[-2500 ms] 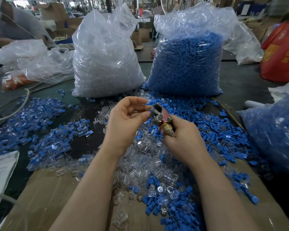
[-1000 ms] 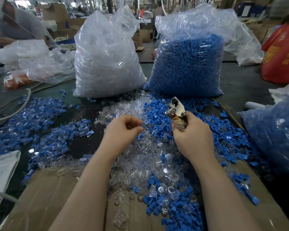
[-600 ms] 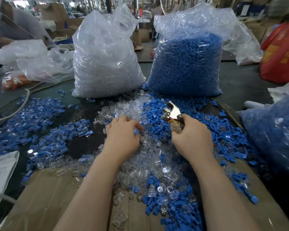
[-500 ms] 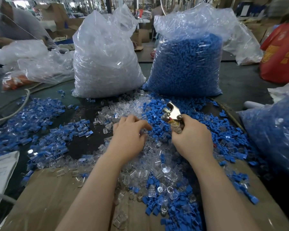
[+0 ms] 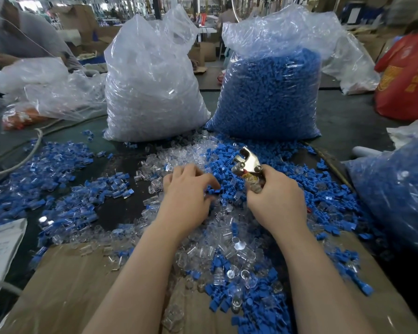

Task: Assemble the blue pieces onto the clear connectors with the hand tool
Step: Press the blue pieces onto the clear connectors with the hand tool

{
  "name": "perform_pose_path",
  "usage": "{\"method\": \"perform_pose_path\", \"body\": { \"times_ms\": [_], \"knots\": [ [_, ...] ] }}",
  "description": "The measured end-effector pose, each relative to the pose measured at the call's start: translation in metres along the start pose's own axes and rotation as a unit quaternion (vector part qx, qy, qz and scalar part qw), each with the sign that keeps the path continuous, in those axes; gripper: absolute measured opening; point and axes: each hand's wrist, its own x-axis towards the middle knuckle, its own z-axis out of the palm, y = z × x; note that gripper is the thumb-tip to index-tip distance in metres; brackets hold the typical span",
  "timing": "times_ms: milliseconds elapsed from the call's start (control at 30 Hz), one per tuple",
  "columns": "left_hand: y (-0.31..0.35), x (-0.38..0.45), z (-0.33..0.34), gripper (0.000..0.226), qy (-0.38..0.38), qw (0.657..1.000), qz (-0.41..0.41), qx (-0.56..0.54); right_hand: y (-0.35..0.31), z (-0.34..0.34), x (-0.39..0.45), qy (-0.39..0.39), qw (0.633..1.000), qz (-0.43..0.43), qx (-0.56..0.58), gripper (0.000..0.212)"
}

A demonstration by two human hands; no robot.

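Blue pieces (image 5: 229, 165) lie heaped just left of the hand tool (image 5: 247, 165), which the right hand (image 5: 275, 201) grasps. The left hand (image 5: 187, 196), fingers curled, picks among them; whether it holds one is unclear. Next, I judge: seat a piece on a clear connector (image 5: 238, 244).

- Left hand (image 5: 187, 196): palm down on the mixed pile, fingers curled, tips among loose blue pieces (image 5: 223, 169); whether it pinches one cannot be told.
- Right hand (image 5: 275, 201): fingers wrapped round the handles of the hand tool (image 5: 247, 165), whose metal head points up and away.
- Clear connectors (image 5: 227, 239): scattered between and below both hands.
- Worktop (image 5: 121, 206): dark surface, partly covered by cardboard (image 5: 70, 285).
- Behind the pile: bag of clear parts (image 5: 152, 92) on the left, bag of blue parts (image 5: 270, 92) on the right, standing just beside each other.
- Assembled blue-and-clear units (image 5: 65, 179): spread at the left.
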Motion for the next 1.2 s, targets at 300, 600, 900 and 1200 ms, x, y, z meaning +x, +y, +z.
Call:
{"method": "perform_pose_path", "body": {
  "times_ms": [300,600,900,1200],
  "knots": [
    [-0.003,0.004,0.002,0.020,-0.037,0.997,-0.029,0.057,-0.002,-0.001,0.000,-0.010,1.000,0.001,0.004,0.023],
    [-0.006,0.002,0.001,0.004,-0.008,0.995,-0.051,-0.083,-0.005,0.000,-0.002,-0.013,0.999,-0.017,0.024,0.015],
    [0.001,0.001,-0.022,0.020,-0.024,0.800,-0.131,-0.585,-0.009,-0.001,-0.002,-0.017,0.981,-0.034,0.188,0.007],
    [0.009,-0.001,-0.025,0.030,-0.019,0.735,-0.135,-0.664,-0.017,-0.007,-0.003,-0.065,0.947,-0.054,0.310,0.022]
  ]
}}
